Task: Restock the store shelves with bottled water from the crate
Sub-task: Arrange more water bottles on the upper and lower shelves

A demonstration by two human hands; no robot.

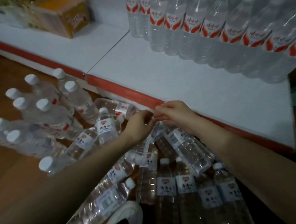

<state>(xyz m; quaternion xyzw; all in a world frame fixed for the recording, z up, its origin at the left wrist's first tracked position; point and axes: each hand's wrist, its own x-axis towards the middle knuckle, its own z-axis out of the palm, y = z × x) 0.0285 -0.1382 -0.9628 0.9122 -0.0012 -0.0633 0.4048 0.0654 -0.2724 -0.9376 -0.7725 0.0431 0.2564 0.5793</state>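
Orange cardboard box (63, 11), wooden floor (6, 181)

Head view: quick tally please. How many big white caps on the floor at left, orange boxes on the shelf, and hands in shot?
Big white caps: 9
Orange box: 1
Hands: 2, left hand and right hand, both pinching film
Total: 12

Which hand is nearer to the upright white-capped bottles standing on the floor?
Left. The left hand is just right of those bottles; the right hand lies farther right, at the shelf edge.
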